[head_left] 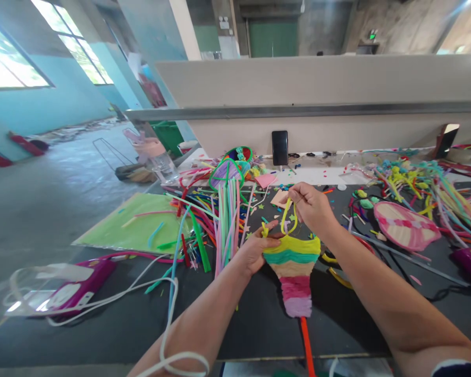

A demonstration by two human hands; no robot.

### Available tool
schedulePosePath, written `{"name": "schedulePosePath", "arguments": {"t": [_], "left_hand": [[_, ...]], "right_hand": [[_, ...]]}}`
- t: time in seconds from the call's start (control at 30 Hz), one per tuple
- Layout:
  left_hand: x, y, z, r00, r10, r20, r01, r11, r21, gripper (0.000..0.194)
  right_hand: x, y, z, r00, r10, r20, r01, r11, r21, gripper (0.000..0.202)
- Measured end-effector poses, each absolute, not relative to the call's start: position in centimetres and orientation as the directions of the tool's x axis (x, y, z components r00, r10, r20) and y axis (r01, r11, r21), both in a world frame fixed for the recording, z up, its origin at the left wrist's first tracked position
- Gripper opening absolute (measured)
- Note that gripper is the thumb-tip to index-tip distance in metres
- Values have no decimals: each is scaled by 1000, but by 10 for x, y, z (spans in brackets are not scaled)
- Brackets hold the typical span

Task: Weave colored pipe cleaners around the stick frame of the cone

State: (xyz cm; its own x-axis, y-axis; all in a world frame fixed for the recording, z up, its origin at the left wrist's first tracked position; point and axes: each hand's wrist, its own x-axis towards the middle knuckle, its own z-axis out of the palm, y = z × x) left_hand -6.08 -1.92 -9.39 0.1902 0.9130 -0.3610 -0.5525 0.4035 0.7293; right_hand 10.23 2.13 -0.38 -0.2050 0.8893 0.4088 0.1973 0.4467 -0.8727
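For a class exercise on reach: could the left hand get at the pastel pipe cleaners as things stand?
Probably yes: the pastel pipe cleaners lie just beside the left hand, with nothing seen blocking them, though it would likely have to release the striped piece first.

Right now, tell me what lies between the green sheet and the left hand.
In the head view, mainly a green strip and pastel pipe cleaners lie between the green sheet and the left hand.
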Motion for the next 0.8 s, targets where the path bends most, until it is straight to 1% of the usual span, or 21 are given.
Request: {"name": "schedulePosePath", "arguments": {"t": [0.27,0.4,0.53,0.63,0.73,0.8], "left_hand": [[-63,-17,-103,218,928,-301,-557,372,743,73],[-62,-16,-100,215,916,-339,-559,400,726,75],[-63,-15,-100,230,910,-345,-557,413,720,77],[-63,-15,-101,237,910,-340,-540,414,733,75],[-63,-15,-102,255,914,-315,-553,405,728,73],[-62,-15,-102,259,919,-299,-572,395,719,72]], "right_hand": [[98,22,-6,-211,891,403,116,432,-894,11],[97,22,-8,-237,875,422,79,450,-890,15],[95,19,-5,-218,863,455,4,467,-884,17],[96,17,-1,-178,885,431,-117,416,-902,16],[97,19,2,-164,924,345,-249,300,-921,14],[98,21,1,-165,940,299,-303,240,-922,15]]}}
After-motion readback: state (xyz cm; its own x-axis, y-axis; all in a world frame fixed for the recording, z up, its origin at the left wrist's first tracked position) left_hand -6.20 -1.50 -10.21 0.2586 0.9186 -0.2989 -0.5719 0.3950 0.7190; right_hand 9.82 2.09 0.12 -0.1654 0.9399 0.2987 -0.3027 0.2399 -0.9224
